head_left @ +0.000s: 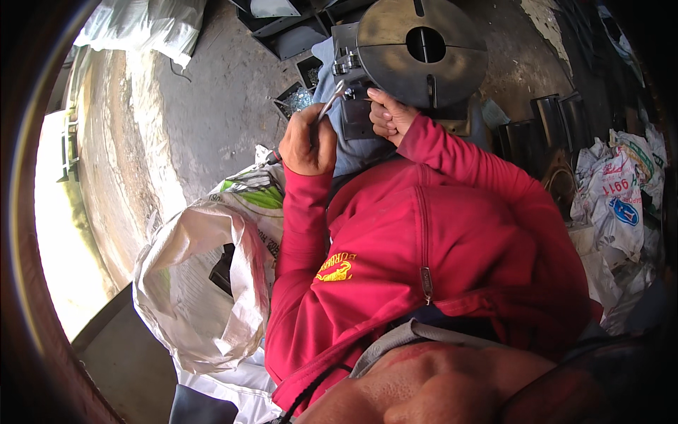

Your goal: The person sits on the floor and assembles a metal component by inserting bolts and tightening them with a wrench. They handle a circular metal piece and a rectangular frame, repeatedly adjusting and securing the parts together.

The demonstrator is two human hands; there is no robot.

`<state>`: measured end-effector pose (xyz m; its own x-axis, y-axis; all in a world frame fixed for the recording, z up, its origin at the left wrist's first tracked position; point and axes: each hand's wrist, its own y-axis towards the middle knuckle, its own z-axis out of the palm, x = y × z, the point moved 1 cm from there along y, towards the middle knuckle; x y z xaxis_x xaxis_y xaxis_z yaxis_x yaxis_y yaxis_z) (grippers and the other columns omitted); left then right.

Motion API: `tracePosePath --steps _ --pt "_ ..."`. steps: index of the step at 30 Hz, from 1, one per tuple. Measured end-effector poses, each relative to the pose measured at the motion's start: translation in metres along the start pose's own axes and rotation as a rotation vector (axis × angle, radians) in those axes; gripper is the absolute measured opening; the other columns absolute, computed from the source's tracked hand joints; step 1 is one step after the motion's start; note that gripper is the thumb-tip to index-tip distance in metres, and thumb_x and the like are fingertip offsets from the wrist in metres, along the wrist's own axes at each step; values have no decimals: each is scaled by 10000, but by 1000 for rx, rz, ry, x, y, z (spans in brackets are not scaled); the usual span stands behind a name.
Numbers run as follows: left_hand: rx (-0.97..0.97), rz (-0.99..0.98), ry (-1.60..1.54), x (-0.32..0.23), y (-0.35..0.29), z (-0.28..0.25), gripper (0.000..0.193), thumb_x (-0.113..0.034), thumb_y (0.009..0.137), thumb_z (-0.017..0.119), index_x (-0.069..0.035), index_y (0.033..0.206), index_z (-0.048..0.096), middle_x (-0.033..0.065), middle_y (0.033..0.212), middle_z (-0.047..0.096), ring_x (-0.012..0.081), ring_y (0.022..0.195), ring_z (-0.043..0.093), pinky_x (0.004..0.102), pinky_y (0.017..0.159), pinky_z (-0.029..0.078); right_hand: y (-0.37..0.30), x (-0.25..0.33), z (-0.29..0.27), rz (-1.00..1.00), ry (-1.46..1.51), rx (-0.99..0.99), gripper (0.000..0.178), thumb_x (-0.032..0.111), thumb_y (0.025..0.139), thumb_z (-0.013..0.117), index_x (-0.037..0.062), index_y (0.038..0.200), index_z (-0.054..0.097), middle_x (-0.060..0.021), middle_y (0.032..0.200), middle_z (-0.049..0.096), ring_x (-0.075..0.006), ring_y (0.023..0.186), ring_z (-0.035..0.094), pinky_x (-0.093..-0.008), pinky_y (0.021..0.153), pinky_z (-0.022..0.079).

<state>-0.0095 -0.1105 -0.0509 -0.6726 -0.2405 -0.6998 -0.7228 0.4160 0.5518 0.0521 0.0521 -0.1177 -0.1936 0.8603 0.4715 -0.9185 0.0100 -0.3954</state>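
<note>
My left hand [311, 141] is closed around a silver wrench [330, 101], its head raised next to a dark metal bracket [357, 113]. My right hand [390, 116], fingers curled, is at the bracket's other side, just below a large round dark metal disc [452, 53]. What those fingers pinch, if anything, is too small to make out. The disc has slots and a round hole at its middle, and covers much of the part beneath it. Small metal fittings [346, 65] show at the disc's left edge. Blue-grey cloth [349, 152] lies under the bracket.
Small black trays [296, 99] with loose hardware stand left of the bracket. Black bent metal parts [289, 39] lie beyond. An open white woven sack [201, 283] holding a dark piece is at my left. Dark metal parts [547, 116] and white sacks [614, 191] sit at right.
</note>
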Motion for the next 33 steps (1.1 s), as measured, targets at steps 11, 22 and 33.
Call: tracePosePath --steps 11,22,33 --pt "79 90 81 24 3 36 324 8 647 696 -87 948 620 65 900 647 236 796 644 309 662 508 2 -3 -8 8 33 67 168 273 904 567 126 847 508 79 501 337 -25 386 279 -174 378 231" --pt "-2 158 -20 42 6 47 294 -56 669 764 -51 894 576 95 814 595 231 649 599 303 568 476 3 -3 -6 19 22 19 181 252 894 588 136 803 483 81 494 356 -19 374 288 -170 358 224" --pt "53 56 35 0 -18 -1 479 96 771 572 -89 1213 576 107 782 575 179 618 539 271 576 451 3 -6 -8 -11 31 33 263 237 907 567 160 707 415 75 487 354 -14 374 288 -161 346 230"
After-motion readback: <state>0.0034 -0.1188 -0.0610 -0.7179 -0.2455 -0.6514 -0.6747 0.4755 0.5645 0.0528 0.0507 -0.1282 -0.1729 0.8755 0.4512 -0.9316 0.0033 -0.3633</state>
